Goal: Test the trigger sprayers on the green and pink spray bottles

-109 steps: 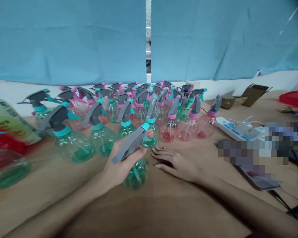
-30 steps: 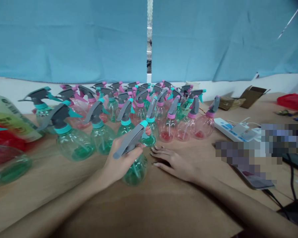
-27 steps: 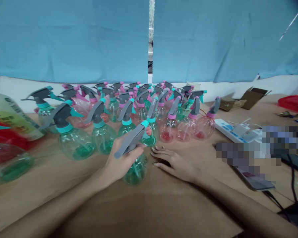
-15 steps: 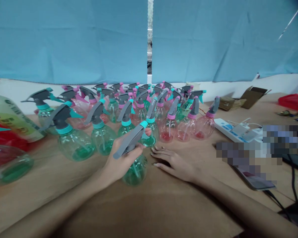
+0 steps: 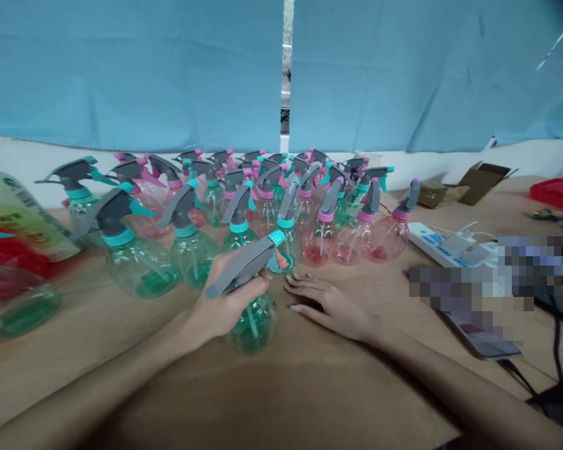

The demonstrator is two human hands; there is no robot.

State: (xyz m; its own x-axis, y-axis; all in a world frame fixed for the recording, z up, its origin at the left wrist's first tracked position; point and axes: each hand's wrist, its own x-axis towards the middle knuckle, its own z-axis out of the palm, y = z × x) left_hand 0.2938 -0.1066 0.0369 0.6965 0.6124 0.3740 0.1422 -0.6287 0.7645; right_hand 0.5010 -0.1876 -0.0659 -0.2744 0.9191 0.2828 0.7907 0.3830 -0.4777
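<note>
My left hand is wrapped round the neck of a green spray bottle, which has a grey trigger head with a turquoise nozzle. Its nozzle points away and to the right, and a thin tube shows inside the clear green body. To the right of that bottle, my right hand lies on the wooden table with its fingers stretched out, holding nothing. Just beyond both hands stands another green spray bottle. A pink spray bottle is beside it.
Several more green and pink spray bottles stand in rows towards the blue cloth. On the left lies a large labelled bottle. To the right are a white power strip, a phone with a cable, and an open cardboard box.
The view has shifted slightly. The held spray bottle's head has tilted a little lower to the left in my left hand. My right hand stays where it was.
</note>
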